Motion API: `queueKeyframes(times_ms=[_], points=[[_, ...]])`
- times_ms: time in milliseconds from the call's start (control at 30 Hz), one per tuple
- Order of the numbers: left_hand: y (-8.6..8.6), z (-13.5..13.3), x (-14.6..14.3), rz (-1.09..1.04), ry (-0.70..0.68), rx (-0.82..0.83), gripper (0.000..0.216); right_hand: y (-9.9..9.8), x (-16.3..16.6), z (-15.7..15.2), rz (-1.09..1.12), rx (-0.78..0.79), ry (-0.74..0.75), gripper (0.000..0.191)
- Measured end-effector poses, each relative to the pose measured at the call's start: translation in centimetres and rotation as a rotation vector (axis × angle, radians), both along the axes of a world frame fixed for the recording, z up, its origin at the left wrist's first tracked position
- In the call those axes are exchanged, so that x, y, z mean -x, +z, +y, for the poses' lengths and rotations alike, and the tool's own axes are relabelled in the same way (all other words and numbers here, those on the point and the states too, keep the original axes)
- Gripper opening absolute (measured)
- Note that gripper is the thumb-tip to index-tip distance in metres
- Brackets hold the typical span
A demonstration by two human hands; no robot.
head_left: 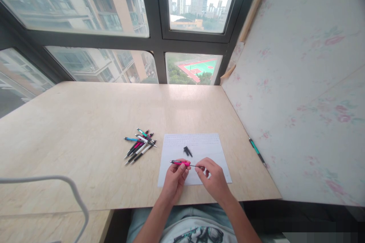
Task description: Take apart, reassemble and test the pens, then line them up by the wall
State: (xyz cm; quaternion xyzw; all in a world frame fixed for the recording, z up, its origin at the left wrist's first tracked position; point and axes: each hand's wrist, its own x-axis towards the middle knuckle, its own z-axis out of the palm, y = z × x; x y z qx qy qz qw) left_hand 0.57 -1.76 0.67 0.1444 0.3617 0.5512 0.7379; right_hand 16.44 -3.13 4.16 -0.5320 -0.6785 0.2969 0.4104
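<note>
In the head view, the left hand (174, 183) has its fingers closed around a pink pen (180, 163) with a black upper end, which lies nearly level above the lower part of a sheet of paper (196, 140). A thin dark rod (193, 165) sticks out of the pen's right end, and the fingers of the right hand (215, 179) pinch its far end. On the paper, just beyond the pen, lie some small black pieces (188, 151) close together. The paper rests on a pale counter (91, 121) and has rows of faint writing near its far edge. To its left, a loose pile of pens (140, 146) lies crisscrossed. At the right edge of the counter, a green and black pen (257, 152) lies along the flowered wall (308, 83). A gray cable (71, 183) curves at the lower left.
</note>
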Motion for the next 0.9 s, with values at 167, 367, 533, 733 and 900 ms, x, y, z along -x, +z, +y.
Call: queueKeyframes(times_ms=[167,367,533,733,900], points=[[0.0,0.04,0.06,-0.01,-0.01,-0.009,0.021,-0.06,-0.04,0.1,0.039,-0.014,-0.02,0.012],[-0.14,0.05,0.04,-0.015,-0.018,-0.014,0.021,0.27,-0.05,0.15,-0.011,-0.027,0.006,0.017],[-0.23,0.04,0.12,-0.022,-0.033,-0.013,0.021,0.15,-0.04,0.11,-0.038,-0.015,0.005,0.027],[-0.43,-0.03,0.23,-0.022,-0.074,-0.02,0.022,0.01,-0.14,0.06,-0.057,0.02,-0.002,0.038],[-0.52,-0.04,0.31,-0.035,-0.087,-0.021,0.022,-0.29,-0.22,0.01,-0.004,0.064,0.0,0.04]])
